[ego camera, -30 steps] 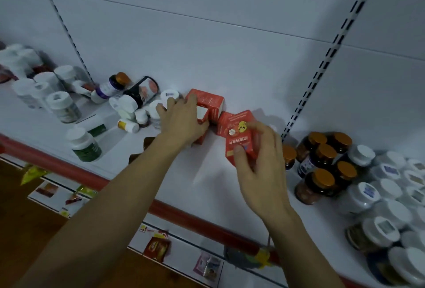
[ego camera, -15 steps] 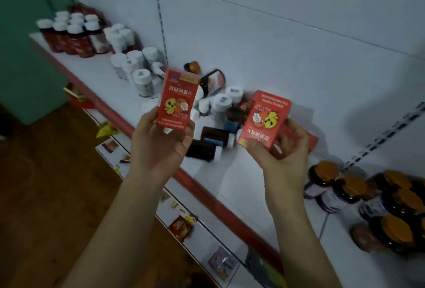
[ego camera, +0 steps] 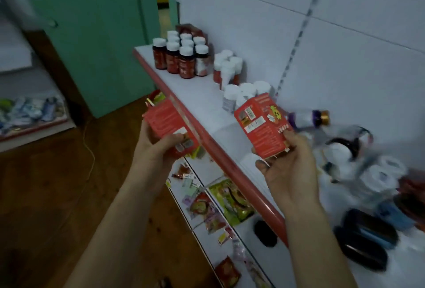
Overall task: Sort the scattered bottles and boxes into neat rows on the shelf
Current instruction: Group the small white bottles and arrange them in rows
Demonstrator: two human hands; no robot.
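Open along the front strip of the white shelf (ego camera: 202,108), inward from its red front edge (ego camera: 232,171). Blocked at the far end by packed dark red bottles (ego camera: 181,57). Narrowed along the back panel (ego camera: 333,69) by white bottles (ego camera: 226,69) and, nearer, white-capped bottles (ego camera: 230,97). Crowded at the right by a lying purple-banded bottle (ego camera: 308,118), blurred white jars (ego camera: 377,175) and dark bottles (ego camera: 368,234) on their sides. Partly overhung by 1 red box (ego camera: 259,131) gripped in the right hand (ego camera: 289,170); at the edge, a 2nd red box (ego camera: 165,122) in the left hand (ego camera: 154,152).

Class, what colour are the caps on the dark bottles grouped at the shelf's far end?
White; the caps show best in the head view.
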